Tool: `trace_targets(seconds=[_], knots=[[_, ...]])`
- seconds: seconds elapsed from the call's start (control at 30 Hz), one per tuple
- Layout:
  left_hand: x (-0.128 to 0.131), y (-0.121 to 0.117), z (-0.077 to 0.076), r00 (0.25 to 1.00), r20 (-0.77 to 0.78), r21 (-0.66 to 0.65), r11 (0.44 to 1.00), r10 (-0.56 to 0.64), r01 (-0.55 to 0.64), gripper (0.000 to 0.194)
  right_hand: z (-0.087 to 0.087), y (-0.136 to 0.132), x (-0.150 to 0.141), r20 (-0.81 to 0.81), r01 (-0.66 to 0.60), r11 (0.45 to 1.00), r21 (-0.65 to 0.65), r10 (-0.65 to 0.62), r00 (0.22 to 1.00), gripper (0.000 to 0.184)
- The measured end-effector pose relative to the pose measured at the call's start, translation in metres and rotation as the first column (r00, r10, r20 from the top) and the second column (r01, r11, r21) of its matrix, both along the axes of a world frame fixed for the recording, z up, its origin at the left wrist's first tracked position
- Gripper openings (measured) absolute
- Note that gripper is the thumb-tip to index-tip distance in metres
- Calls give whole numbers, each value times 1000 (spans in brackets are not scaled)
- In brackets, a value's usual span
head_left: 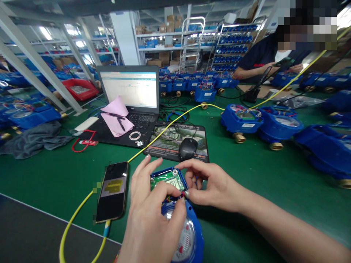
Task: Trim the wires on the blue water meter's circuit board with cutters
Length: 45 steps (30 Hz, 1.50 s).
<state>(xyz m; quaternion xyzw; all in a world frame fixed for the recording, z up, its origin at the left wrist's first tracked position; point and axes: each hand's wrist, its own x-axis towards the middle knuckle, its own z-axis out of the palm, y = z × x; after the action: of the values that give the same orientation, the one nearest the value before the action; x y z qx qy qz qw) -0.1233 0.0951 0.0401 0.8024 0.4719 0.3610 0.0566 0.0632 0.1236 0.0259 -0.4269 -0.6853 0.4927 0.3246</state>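
A blue meter (196,230) is lying at the green table (246,164), between the person's two hands; its open upper box (164,170) is showing a green circuit board (157,179) with a pale display (172,183); nearer the person, a round dial (189,235) with red marks is sitting under a clear cover; thin coloured wires (170,199) are running between board and dial. The left hand (156,212) is arching over the meter, its thumb and forefinger pinching the wires; the right hand (219,186) is holding its forefinger at the box's far corner and its thumb beside the wires, and whether it is gripping anything I cannot tell. The left hand is hiding part of the board and the dial's left side; the display's figures are showing only partly; the wire tips are getting lost among the fingertips; the bottom of the view is cutting off the meter's near end.
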Motion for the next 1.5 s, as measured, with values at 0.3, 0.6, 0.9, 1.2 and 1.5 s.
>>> trace_targets(seconds=[0.3,0.6,0.9,1.2,1.5], knots=[[-4,1,1,999,-25,-8,1000,-22,22,13,5,3,5,-26,-42,999,-17,41,999,42],[-3,6,0,994,-97,32,998,-43,46,13,0,6,5,-106,-43,998,-34,40,994,39],[0,2,8,986,-161,105,992,-49,67,13,-1,6,3,-217,-72,996,-52,59,974,36],[6,-2,7,989,-143,180,982,-35,60,11,1,7,5,-92,-79,996,44,83,992,38],[9,-3,7,997,-76,147,989,-26,37,16,-3,3,-4,-180,-76,997,-32,69,981,46]])
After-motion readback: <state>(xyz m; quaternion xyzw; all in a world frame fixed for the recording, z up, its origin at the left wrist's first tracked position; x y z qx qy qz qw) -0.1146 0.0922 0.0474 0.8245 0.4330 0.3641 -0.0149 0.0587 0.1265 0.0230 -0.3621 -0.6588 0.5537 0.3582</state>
